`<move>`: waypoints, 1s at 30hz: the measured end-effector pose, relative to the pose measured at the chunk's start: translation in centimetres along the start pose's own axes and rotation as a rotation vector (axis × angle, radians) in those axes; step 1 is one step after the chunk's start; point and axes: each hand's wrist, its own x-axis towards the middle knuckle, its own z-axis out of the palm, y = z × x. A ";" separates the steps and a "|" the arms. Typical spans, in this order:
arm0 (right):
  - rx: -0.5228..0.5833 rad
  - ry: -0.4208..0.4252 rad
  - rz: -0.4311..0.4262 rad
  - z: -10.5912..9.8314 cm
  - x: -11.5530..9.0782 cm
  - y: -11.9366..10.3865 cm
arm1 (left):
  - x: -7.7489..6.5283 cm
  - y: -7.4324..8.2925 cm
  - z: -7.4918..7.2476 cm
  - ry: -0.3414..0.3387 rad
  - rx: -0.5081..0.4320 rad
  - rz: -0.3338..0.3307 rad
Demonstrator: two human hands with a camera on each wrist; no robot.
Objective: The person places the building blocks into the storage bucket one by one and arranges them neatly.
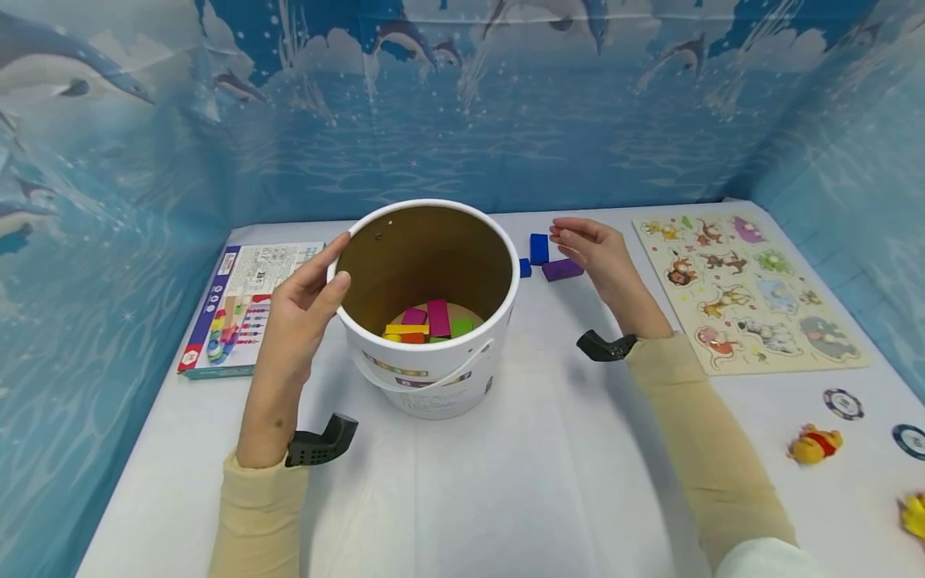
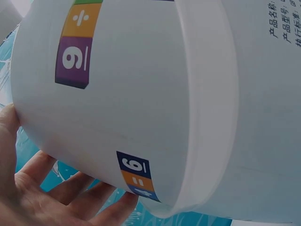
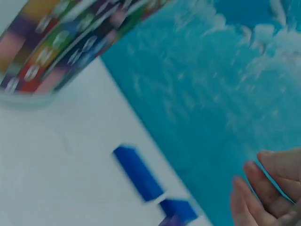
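A white bucket (image 1: 441, 404) with printed number tiles stands in the middle of the table. My left hand (image 1: 298, 309) grips its left rim, thumb at the inner edge and fingers along the outer wall. Several coloured blocks lie on the bucket's bottom, among them a magenta block (image 1: 438, 318) and a green block (image 1: 462, 326). Right of the bucket, my right hand (image 1: 601, 261) is raised with nothing in it, fingers loosely bent. Close beside it are a blue block (image 1: 539, 249), a purple block (image 1: 563, 269) and a second blue block (image 1: 525, 267), partly hidden by the bucket.
A toy box (image 1: 242, 321) lies flat at the left. An animal puzzle board (image 1: 694, 305) lies at the right, with poker chips (image 1: 843, 405), a small bear figure (image 1: 815, 444) and a yellow toy (image 1: 914, 514) in front. A dolphin-print curtain (image 1: 462, 144) rises behind the table.
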 end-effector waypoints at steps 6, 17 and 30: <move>-0.264 0.161 0.044 -1.3 1.3 4.9 | 0.0 -0.1 0.0 -0.004 -0.005 0.000; -0.803 0.135 -0.075 0.7 1.2 7.1 | 0.2 0.0 -0.1 -0.010 -0.023 0.009; -0.800 0.045 -0.105 -0.1 -2.5 6.1 | 0.2 0.1 -0.2 -0.003 0.000 0.003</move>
